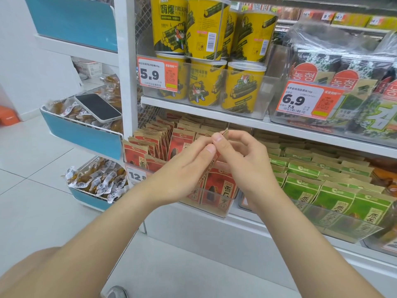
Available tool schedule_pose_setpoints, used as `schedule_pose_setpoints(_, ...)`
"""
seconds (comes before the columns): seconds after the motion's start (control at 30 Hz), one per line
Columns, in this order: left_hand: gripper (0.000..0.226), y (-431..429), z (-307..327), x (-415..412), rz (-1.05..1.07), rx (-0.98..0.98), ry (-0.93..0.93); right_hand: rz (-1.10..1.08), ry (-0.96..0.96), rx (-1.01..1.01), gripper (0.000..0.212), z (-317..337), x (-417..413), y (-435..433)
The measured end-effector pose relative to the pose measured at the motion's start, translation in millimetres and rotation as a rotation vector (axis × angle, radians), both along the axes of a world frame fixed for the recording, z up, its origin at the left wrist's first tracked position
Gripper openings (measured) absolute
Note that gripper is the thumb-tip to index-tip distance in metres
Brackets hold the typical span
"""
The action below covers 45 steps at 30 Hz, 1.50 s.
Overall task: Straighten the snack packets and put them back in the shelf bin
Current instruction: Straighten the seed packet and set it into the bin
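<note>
Head view: a red packet (211, 166) was pinched at its top by the fingers of the left hand (189, 168) and right hand (242, 162), just above the shelf bin (214, 204). It was best kept flat and slid in upright.

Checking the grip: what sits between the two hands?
One red snack packet, edge-on in the head view, pinched by the left hand and right hand.

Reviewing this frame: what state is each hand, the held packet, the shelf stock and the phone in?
held packet: lifted, tilted, edge-on to camera.
left hand: pinches the held packet.
right hand: pinches its top edge.
red packets: standing in rows, some leaning.
green packets: standing in neat rows.
yellow tubs: upright, stacked two high.
phone: lying screen-up, screen dark.
</note>
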<state>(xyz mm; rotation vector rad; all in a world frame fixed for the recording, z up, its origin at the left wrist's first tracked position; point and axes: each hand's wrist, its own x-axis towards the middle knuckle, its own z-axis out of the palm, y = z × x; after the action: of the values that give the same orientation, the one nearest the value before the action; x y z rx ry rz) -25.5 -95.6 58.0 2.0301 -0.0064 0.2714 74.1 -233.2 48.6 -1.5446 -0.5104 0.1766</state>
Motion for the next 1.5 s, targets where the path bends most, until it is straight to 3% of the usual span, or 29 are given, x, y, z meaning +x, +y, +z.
schedule_pose_setpoints(0.13, 0.038, 2, 1, 2, 0.081, -0.113, 0.063, 0.065, 0.024, 0.068, 0.020, 5, 2, -8)
schedule_pose_setpoints(0.3, 0.035, -1, 2, 4, 0.100, -0.186, 0.065, 0.074, 0.068, 0.078, 0.024, 12, -2, -13)
schedule_pose_setpoints(0.4, 0.036, -4, 2, 5, 0.117, -0.249, 0.074, 0.070, 0.075, 0.044, 0.038, 12, -2, -12)
schedule_pose_setpoints(0.53, 0.032, -3, -1, 8, 0.166, -0.368, 0.062, 0.144, 0.126, -0.067, 0.096, 10, -1, -12)
schedule_pose_setpoints(0.6, 0.033, -3, -3, 11, 0.195, -0.496, 0.015, 0.250, 0.159, -0.120, 0.098, 8, -1, -14)
schedule_pose_setpoints(0.73, 0.055, 3, -4, 15, 0.228, -0.629, -0.048, 0.409, 0.108, -0.211, 0.076, 12, -6, -16)
schedule_pose_setpoints(0.83, 0.044, 10, -2, 15, 0.186, -0.590, -0.038, 0.292, 0.113, -0.108, 0.062, 16, -8, -14)
schedule_pose_setpoints(0.93, 0.052, 13, 1, 13, 0.149, -0.512, 0.030, 0.196, 0.079, -0.043, 0.046, 15, -6, -14)
schedule_pose_setpoints(1.1, 0.046, 16, 2, 8, 0.181, -0.234, -0.043, 0.229, 0.000, -0.041, 0.031, 6, -6, -11)
schedule_pose_setpoints(1.2, 0.047, 25, 0, 7, 0.176, -0.120, -0.071, 0.230, -0.026, -0.045, 0.031, 5, -7, -8)
schedule_pose_setpoints(1.33, 0.030, 28, 2, 4, 0.118, -0.105, -0.072, 0.226, -0.028, -0.028, 0.029, 4, -5, -8)
schedule_pose_setpoints(1.5, 0.032, 26, 0, 2, 0.041, -0.032, -0.046, 0.213, -0.014, -0.044, 0.030, 3, -2, -9)
